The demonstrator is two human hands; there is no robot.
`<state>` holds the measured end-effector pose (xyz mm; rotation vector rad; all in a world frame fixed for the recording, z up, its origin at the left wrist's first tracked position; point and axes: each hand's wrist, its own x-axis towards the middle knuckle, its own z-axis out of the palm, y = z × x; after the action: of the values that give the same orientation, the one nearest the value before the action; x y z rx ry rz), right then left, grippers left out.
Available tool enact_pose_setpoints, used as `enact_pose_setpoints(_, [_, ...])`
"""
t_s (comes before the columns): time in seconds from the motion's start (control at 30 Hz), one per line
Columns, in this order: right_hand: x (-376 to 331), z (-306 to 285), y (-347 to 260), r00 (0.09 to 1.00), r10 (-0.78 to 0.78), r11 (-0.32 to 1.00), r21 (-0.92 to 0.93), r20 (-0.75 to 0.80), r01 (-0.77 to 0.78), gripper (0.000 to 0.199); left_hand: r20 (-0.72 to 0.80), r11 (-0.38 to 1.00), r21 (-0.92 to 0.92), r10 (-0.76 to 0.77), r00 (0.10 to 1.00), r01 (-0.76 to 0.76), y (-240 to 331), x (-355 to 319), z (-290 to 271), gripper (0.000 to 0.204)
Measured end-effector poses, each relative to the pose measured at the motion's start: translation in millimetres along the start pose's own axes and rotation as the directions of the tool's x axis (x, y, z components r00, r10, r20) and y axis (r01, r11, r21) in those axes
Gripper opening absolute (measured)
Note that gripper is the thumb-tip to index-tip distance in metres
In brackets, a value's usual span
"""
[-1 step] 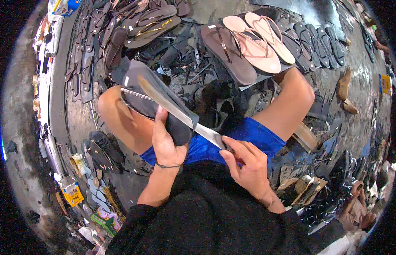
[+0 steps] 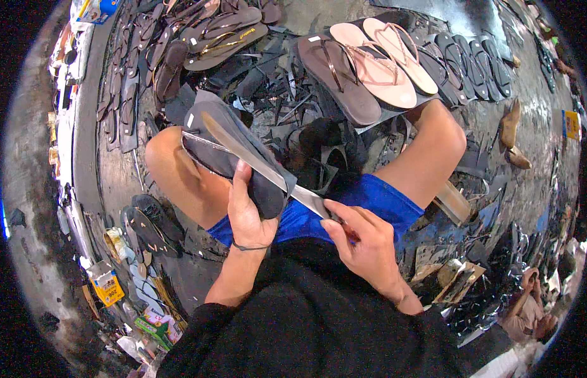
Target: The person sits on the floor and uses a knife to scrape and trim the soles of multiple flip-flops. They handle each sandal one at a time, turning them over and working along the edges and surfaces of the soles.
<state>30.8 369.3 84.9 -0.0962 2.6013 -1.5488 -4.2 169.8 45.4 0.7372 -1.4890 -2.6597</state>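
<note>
My left hand [image 2: 249, 217] is closed around the heel half of a dark flip-flop [image 2: 208, 151], which is tilted toe up and away to the left. Its thin strap has a shiny edge, and a rough grey rubber sheet [image 2: 210, 101] juts out past the toe and side of the sole. A long knife [image 2: 259, 165] lies slantwise along the flip-flop, brownish toward the tip and bright near the grip. My left thumb is close beside the blade. My right hand [image 2: 364, 242] pinches the near end of the knife; its handle is mostly hidden by my fingers.
Beyond my knees are pink flip-flops [image 2: 382, 75], a brown flip-flop [image 2: 341, 82] and rows of dark ones. Black rubber scraps [image 2: 274, 94] litter the floor between my legs. Wooden shoe lasts [image 2: 510, 132] lie at right; a yellow box [image 2: 106, 286] stands at left.
My right hand and the knife have shifted slightly to the left. The flip-flop in my left hand has tipped very slightly; both grips are the same.
</note>
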Motion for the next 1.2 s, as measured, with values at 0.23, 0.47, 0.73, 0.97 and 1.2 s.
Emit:
enact_pose_setpoints(0.23, [-4.7,-7.5,-7.0,0.975,0.159,0.985,0.04,0.156,-0.167,0.027,-0.05,0.99,-0.129,-0.068,0.996,0.061,-0.2,4.1,-3.6,0.031])
enact_pose_setpoints(0.47, [12.2,29.5,12.5,0.977,0.128,0.979,0.139,0.169,-0.152,0.028,-0.099,0.984,-0.103,-0.155,0.983,0.145,2.3,-3.4,-14.7,0.028])
enact_pose_setpoints(0.73, [52.1,76.2,26.6,0.998,-0.013,0.993,0.12,0.065,0.005,0.04,-0.092,0.981,-0.057,-0.19,0.977,0.185,10.5,1.5,-18.5,0.028])
enact_pose_setpoints(0.97, [87.2,98.1,28.2,0.982,-0.184,0.974,0.125,-0.047,0.189,0.049,-0.129,0.978,-0.1,-0.195,0.972,0.183,18.1,-1.6,-9.4,0.03])
enact_pose_setpoints(1.2, [128.7,120.1,22.8,0.988,-0.147,0.979,0.137,-0.048,0.152,0.036,-0.117,0.971,-0.163,-0.195,0.974,0.175,13.0,-7.0,-18.0,0.03])
